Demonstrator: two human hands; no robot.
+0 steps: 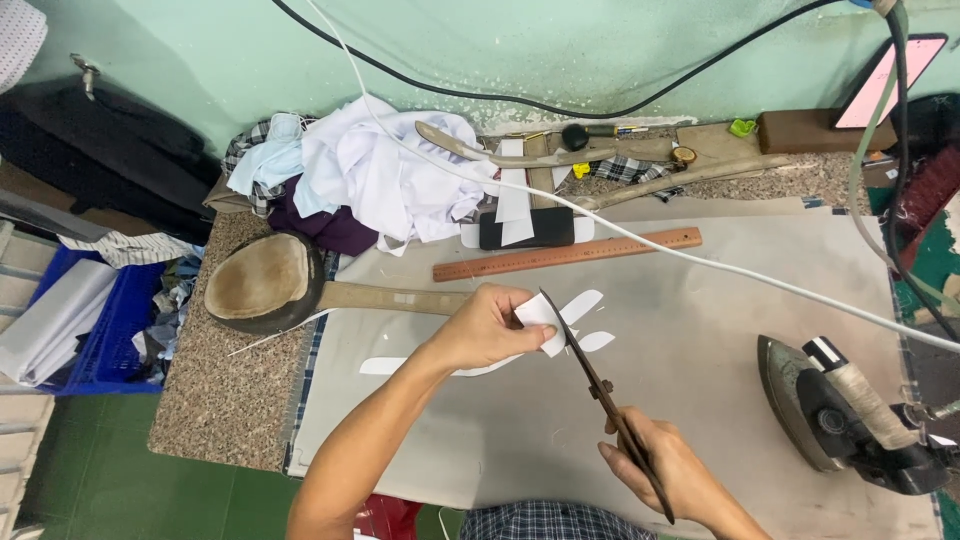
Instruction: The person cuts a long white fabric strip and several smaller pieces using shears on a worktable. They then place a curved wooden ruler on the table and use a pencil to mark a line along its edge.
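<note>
My left hand (483,328) pinches a small white piece of interfacing (540,318) above the grey pressing cloth (700,330). My right hand (665,468) grips dark tailor's scissors (598,385), whose blades reach up into the white piece at its right edge. Other white cut shapes (585,302) lie flat on the cloth just beyond and below the held piece.
A wooden ruler (567,254) lies behind my hands, a dark phone (527,229) beyond it. A wooden paddle-shaped press block (262,281) sits left. An iron (835,410) stands at right, its white cord (700,262) crossing the cloth. Piled fabric (350,180) fills the back left.
</note>
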